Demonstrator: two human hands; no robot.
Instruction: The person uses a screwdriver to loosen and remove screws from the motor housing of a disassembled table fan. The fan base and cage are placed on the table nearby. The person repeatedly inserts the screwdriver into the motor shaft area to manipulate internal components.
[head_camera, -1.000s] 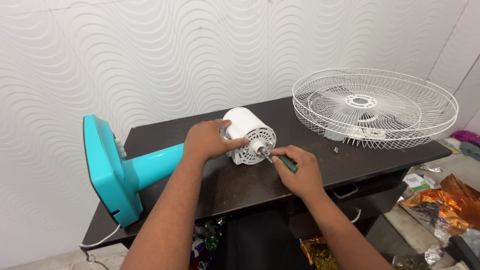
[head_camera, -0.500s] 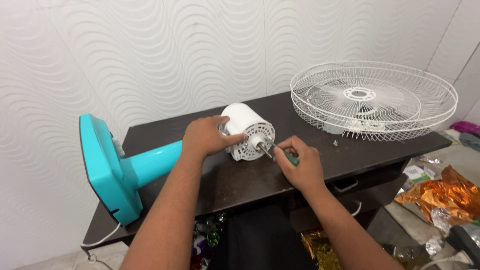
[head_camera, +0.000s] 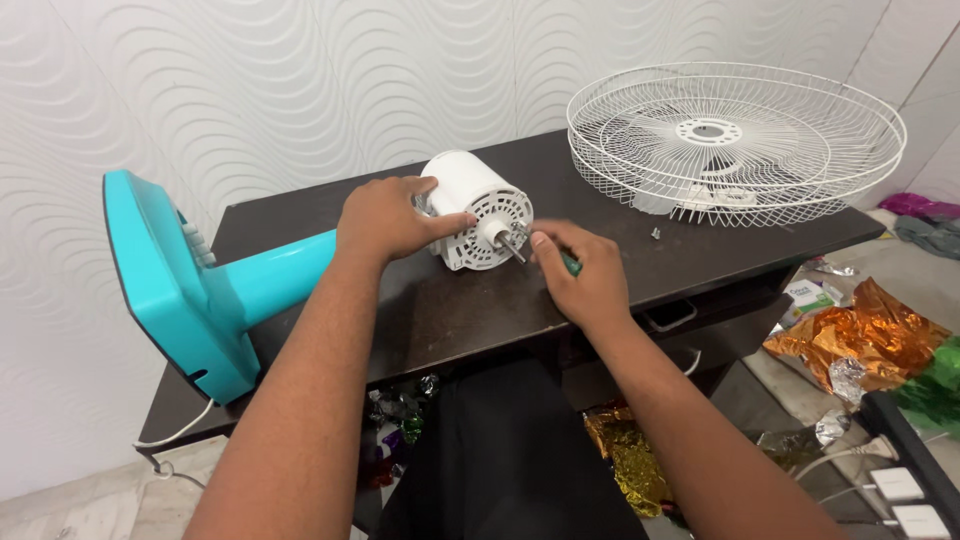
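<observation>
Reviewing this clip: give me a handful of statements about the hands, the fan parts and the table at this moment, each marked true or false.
1. The left hand rests on the white motor housing. True.
2. The right hand holds a green-handled tool near the motor shaft. True.
3. The white wire fan guard is mounted on the motor. False: it lies apart from it, on the right part of the dark table.
4. The fan's turquoise base stands upright on the floor. False: the fan lies on its side on the table, with the base at the table's left end.
5. A small screw lies on the table near the guard. True.
</observation>
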